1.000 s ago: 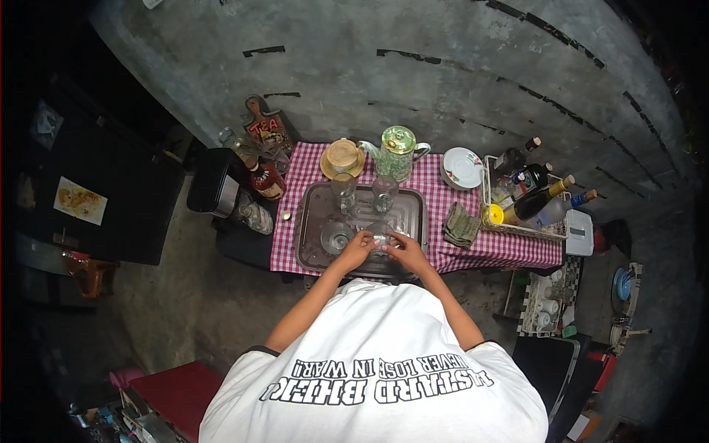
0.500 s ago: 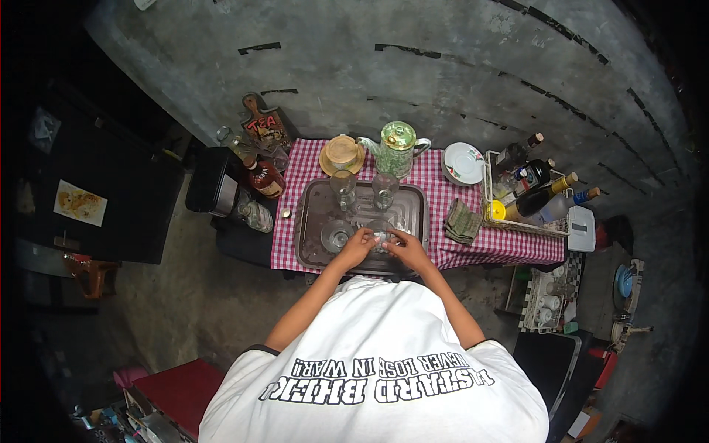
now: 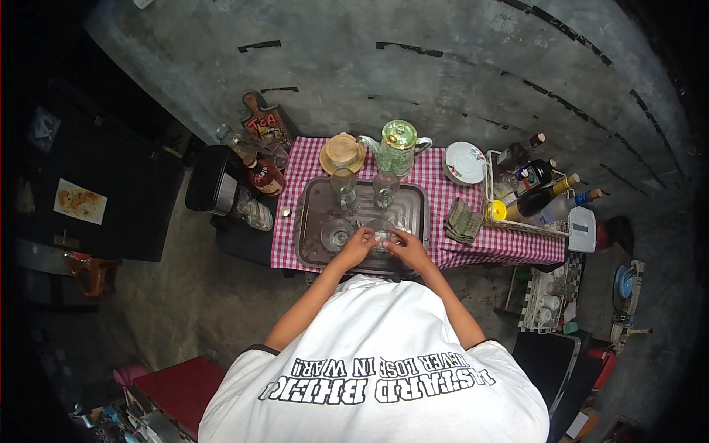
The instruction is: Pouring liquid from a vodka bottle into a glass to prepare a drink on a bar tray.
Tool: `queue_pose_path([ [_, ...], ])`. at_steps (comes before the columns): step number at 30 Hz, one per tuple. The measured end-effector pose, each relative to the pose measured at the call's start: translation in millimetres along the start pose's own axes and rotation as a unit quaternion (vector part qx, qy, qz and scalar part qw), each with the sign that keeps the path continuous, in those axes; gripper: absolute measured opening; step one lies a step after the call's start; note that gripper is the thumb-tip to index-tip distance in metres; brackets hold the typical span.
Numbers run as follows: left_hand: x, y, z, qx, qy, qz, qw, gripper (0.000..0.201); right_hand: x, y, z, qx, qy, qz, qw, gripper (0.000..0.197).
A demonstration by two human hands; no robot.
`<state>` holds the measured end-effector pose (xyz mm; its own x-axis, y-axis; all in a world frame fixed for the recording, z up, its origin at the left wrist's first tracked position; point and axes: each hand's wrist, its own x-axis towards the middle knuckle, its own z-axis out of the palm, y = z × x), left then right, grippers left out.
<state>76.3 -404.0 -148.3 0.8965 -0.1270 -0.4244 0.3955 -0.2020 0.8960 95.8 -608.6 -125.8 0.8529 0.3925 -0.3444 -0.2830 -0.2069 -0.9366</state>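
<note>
Fingers (image 3: 368, 235) pinching clear glassware (image 3: 382, 228), brown tray (image 3: 313, 213) beneath (two mugs (image 3: 345, 190) inside)

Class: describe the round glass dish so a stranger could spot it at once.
On the checkered tablecloth lies a brown tray. On the tray, just left of the left hand, sits the round glass dish, its circle wider than the two upright glasses behind.

Both hands (image 3: 358, 248) (image 3: 407, 250) gripping clear glass piece (image 3: 379, 226) over brown tray (image 3: 314, 210); two glass mugs (image 3: 344, 188) (image 3: 385, 190) farther back; green teapot (image 3: 396, 157) beyond.
</note>
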Motion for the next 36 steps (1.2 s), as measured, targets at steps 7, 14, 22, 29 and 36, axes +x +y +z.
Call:
queue_pose_path([
  [7, -0.4, 3.9, 1.7, 0.006, 0.003, 0.022, 1.000, 0.048, 0.7, -0.6, -1.6, 0.004, 0.001, -0.011, 1.000, 0.056],
  [14, 1.7, -0.6, 1.2, 0.018, 0.005, 0.018, 1.000, 0.048, 1.0, -0.7, -2.5, -0.001, -0.002, -0.018, 1.000, 0.056],
  [22, 1.8, -1.2, 0.3, -0.019, 0.002, -0.003, 1.000, 0.051, 0.9, -0.4, -1.2, 0.015, -0.003, -0.007, 1.000, 0.057],
  [29, -0.8, 5.3, -0.1, 0.007, -0.001, 0.013, 1.000, 0.047, 2.1, 2.7, -1.5, 0.017, 0.000, -0.009, 1.000, 0.056],
  [36, -1.1, 7.9, -3.1, -0.027, -0.015, -0.016, 0.999, 0.051, 0.6, 2.9, 1.1, 0.018, 0.012, -0.004, 1.000, 0.057],
])
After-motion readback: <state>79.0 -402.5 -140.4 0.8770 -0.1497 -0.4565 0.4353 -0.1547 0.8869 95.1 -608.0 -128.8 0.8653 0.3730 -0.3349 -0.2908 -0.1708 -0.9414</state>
